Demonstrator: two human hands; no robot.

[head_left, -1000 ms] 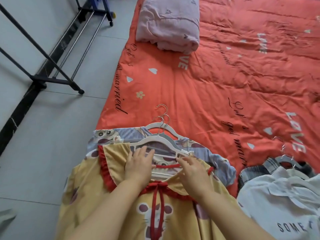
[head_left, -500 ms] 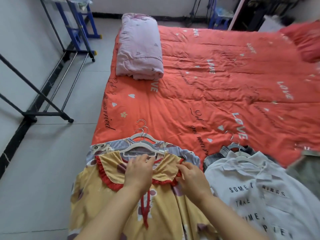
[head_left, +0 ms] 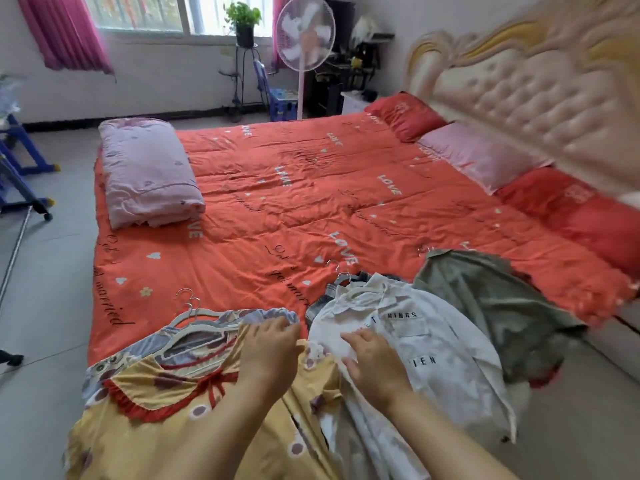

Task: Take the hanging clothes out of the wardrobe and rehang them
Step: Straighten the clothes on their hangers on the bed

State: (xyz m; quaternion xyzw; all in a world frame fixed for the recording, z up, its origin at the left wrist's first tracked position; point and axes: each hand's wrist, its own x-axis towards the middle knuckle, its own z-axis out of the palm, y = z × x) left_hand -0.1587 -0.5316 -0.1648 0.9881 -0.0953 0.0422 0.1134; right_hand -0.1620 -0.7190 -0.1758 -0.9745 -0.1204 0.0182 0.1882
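Head view: the yellow dress (head_left: 156, 420) is seen lying on a white hanger (head_left: 194, 332) at the near edge of the bed (head_left: 277, 209), on top of a blue-grey printed garment (head_left: 263, 315). Just beside it lies the white shirt (head_left: 415, 344), with an olive garment (head_left: 485, 299) further right. The left hand (head_left: 268, 344) is laid on the dress's shoulder, fingers nearly straight, with nothing clasped. The right hand (head_left: 375, 365) is curled into the cloth at the shirt's edge. The dress appears to be getting settled on its hanger while the shirt is taken up. Both shoulders should be seated evenly on the hanger arms before anything is lifted. The stacked hooks could snag, so each garment is best raised by its own hook, not by its cloth.
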